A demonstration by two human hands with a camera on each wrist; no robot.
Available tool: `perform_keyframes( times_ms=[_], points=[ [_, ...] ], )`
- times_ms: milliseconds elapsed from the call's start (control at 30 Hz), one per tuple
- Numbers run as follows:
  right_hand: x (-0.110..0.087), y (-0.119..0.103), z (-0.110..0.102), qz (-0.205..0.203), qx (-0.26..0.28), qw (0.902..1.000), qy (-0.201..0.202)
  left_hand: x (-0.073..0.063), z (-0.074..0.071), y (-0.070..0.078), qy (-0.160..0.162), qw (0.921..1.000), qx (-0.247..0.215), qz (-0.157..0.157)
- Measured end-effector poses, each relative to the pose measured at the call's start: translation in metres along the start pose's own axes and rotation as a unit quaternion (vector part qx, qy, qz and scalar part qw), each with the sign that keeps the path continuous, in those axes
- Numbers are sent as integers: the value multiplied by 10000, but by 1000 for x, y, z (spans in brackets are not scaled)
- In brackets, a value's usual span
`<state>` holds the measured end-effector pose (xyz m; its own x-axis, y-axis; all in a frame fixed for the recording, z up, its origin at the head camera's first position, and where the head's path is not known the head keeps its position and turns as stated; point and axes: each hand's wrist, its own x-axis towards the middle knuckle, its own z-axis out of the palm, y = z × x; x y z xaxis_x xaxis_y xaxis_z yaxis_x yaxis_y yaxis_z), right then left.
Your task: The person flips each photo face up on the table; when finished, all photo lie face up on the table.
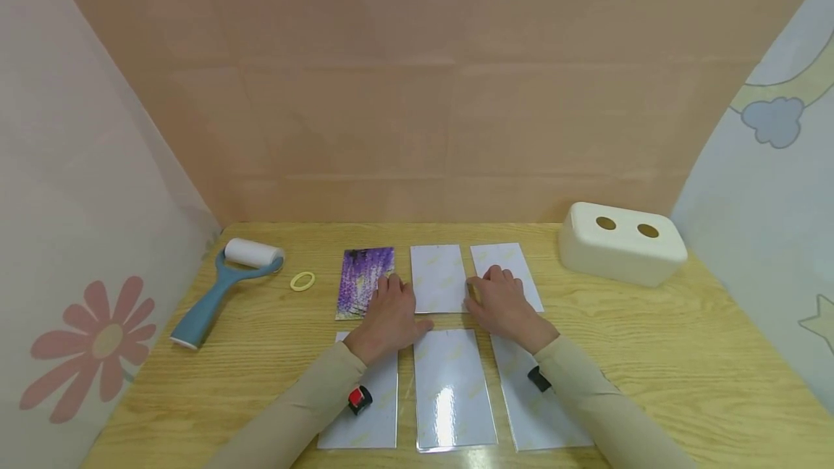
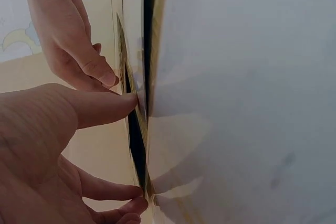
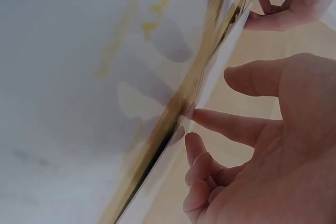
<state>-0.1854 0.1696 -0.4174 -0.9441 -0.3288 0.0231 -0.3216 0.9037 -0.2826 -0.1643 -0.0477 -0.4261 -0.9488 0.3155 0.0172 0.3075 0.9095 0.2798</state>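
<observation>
White-backed glossy cards lie in two rows, with a purple flower picture card [image 1: 365, 284] face up at the back left. My left hand [image 1: 389, 317] lies across the gap between the rows. Its fingers reach between the picture card and the back middle card [image 1: 436, 277], and its thumb is at the top edge of the front middle card [image 1: 452, 389]. My right hand [image 1: 502, 306] overlaps the back right card [image 1: 504, 259]. In the right wrist view, its straight index finger [image 3: 226, 121] touches a card edge, the thumb stands apart and the other fingers bend.
On the left lie a blue-handled lint roller [image 1: 211, 302] and a small yellow ring [image 1: 302, 281]. A cream box [image 1: 622, 248] with two round holes stands at the back right. My forearms pass over the front left card [image 1: 378, 418] and front right card [image 1: 534, 418].
</observation>
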Motion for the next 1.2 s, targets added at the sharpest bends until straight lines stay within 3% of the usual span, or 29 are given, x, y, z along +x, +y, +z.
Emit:
perform_keyframes(
  times_ms=[300, 467, 700, 933, 1200],
  points=[
    [1, -5, 1, -32, 132, 9999, -61, -1, -4, 4, 44, 9991, -381, -173],
    [3, -9, 1, -115, 250, 9996, -103, 0, -5, 5, 352, 9973, -638, -102],
    [7, -20, -2, -310, 1049, 9940, -8, 1, -8, 11, 740, 9939, -820, 13],
    [11, -31, -6, -499, 1715, 9836, 241, 2, -9, 17, 1028, 9856, -1337, 159],
    [9, -43, -14, -82, 2193, 9752, 288, 5, -10, 22, 851, 9785, -1863, 264]
  ],
)
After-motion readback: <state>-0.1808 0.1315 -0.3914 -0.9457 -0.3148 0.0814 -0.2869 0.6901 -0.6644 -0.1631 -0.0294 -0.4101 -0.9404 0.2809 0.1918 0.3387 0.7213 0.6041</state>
